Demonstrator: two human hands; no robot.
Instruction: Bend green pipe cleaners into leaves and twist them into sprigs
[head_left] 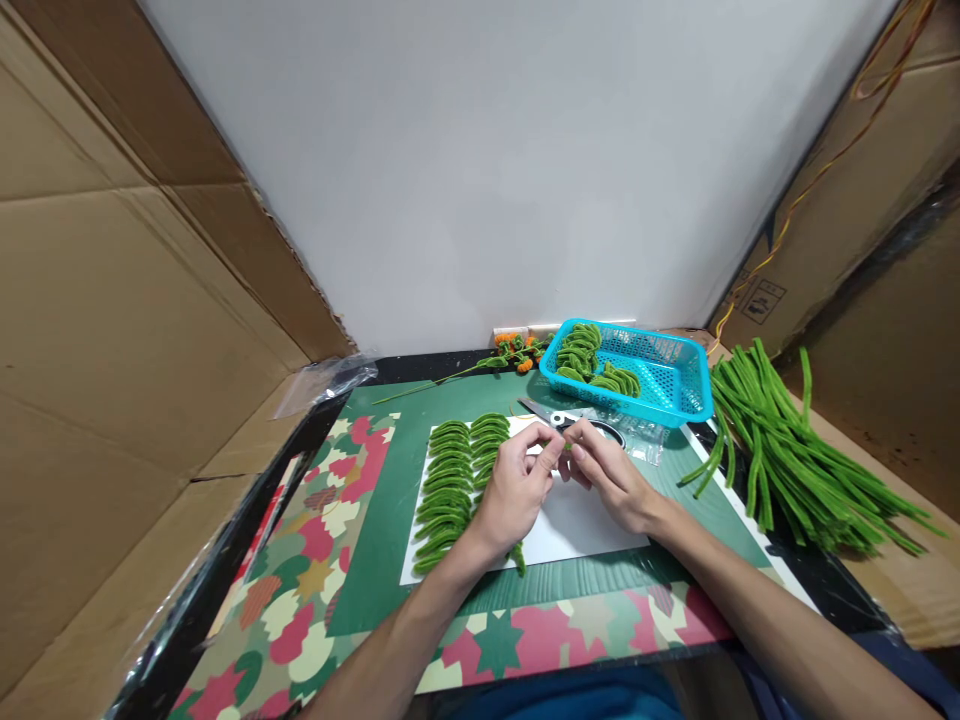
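Above a white sheet, my left hand and my right hand meet at the fingertips. Both are closed in a pinch on a small green fuzzy piece, mostly hidden by the fingers. Two columns of curved green fuzzy pieces lie on the left part of the sheet, partly covered by my left hand and forearm. Scissors with dark handles rest just behind my hands, beside a clear plastic bag.
A blue basket at the back right holds green pieces. Right of it lies a large bundle of green fuzzy stems. An orange flower stem is at the back. Cardboard walls flank the green mat.
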